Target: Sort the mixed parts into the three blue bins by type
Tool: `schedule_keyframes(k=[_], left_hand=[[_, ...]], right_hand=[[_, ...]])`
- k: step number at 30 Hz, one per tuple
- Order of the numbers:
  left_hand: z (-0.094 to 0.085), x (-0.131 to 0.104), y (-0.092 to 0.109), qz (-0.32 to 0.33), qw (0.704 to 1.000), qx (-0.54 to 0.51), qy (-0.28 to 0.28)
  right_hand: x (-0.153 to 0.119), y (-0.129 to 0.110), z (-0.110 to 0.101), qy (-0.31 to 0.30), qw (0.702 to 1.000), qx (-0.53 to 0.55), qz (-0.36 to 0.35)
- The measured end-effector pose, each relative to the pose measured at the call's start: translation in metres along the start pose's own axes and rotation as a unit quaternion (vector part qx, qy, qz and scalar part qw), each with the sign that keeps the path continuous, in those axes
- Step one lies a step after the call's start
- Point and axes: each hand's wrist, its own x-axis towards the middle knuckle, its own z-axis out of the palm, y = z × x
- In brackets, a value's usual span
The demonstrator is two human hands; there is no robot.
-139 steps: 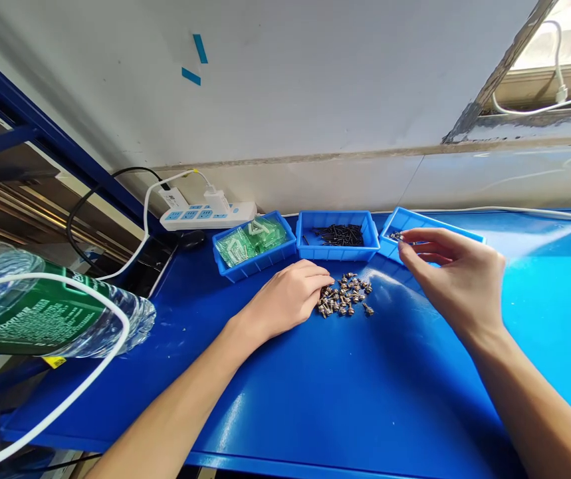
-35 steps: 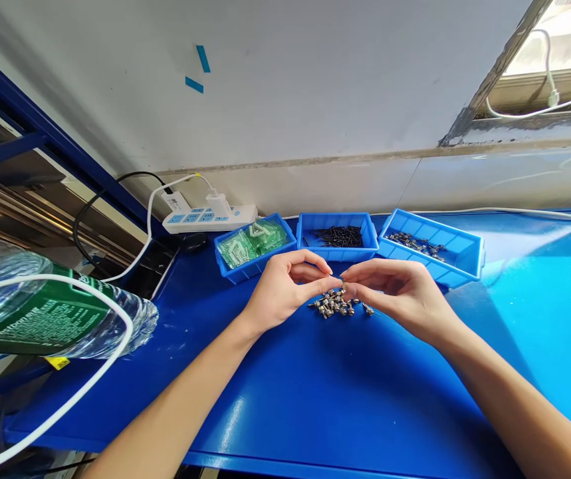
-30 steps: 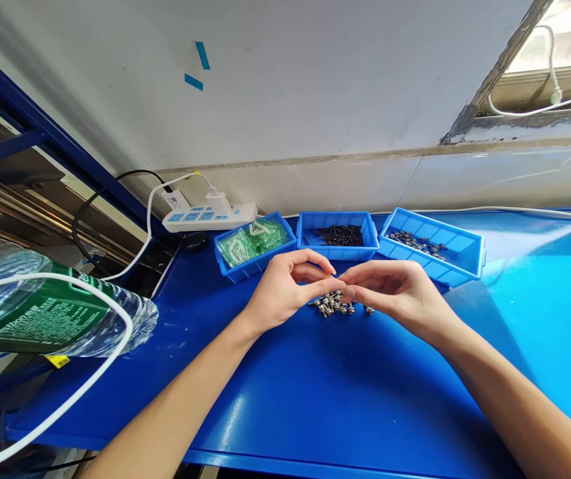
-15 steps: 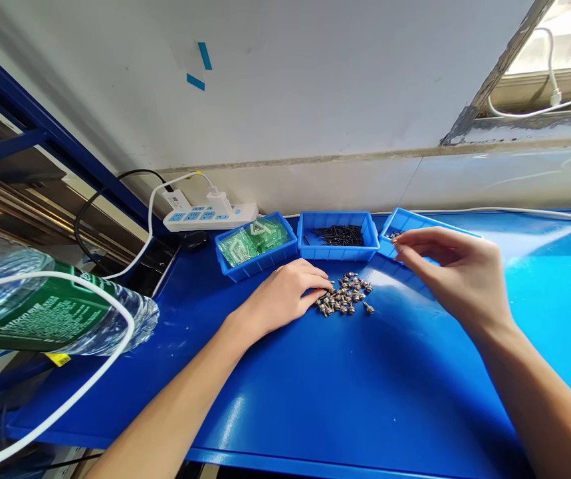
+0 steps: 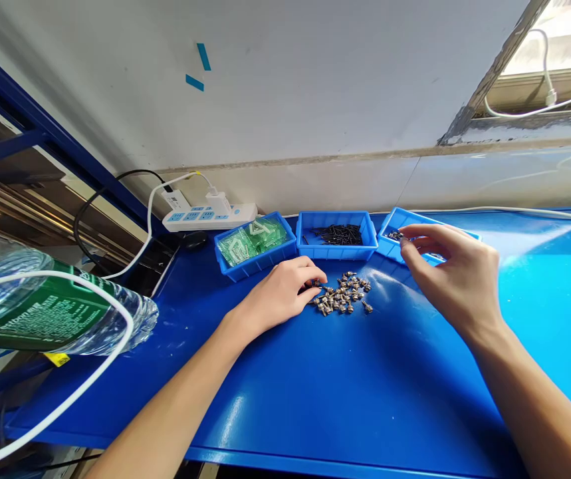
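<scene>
A loose pile of small metal connectors (image 5: 340,298) lies on the blue table (image 5: 335,392). At the pile's left edge is my left hand (image 5: 285,289), its fingers curled over some pieces; whether it grips one is hidden. My right hand (image 5: 457,273) hovers at the right blue bin (image 5: 389,247), thumb and index finger pinched near its left part, on something too small to make out. Small metal pieces show inside that bin. The middle bin (image 5: 338,253) holds black screws, and the left bin (image 5: 260,259) holds green packets.
Behind the left bin stands a white power strip (image 5: 210,216) with plugs and cables. A large bottle with a green label (image 5: 50,309) lies at the left, a white cable (image 5: 128,326) crossing before it. The wall (image 5: 315,86) rises behind the bins.
My left hand has shifted slightly left at the pile's edge. My right hand has moved a little, with its fingertips still over the right bin.
</scene>
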Motion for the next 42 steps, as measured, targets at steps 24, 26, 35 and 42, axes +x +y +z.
schedule_keyframes(k=[24,26,35,42], left_hand=[[0.001,0.004,0.02,-0.111,0.909,-0.391,0.096],[0.002,0.004,0.02,-0.112,0.905,-0.399,0.093],[-0.006,0.003,0.02,-0.071,0.952,-0.292,0.06],[-0.006,0.0,0.002,0.012,1.0,-0.006,-0.021]], right_hand=[[-0.016,-0.027,0.009,-0.367,0.871,0.315,0.089],[-0.016,-0.025,0.01,-0.37,0.854,0.343,0.124],[-0.015,-0.023,0.014,-0.341,0.849,0.364,0.173],[-0.008,-0.01,0.005,-0.169,0.943,0.27,0.096]])
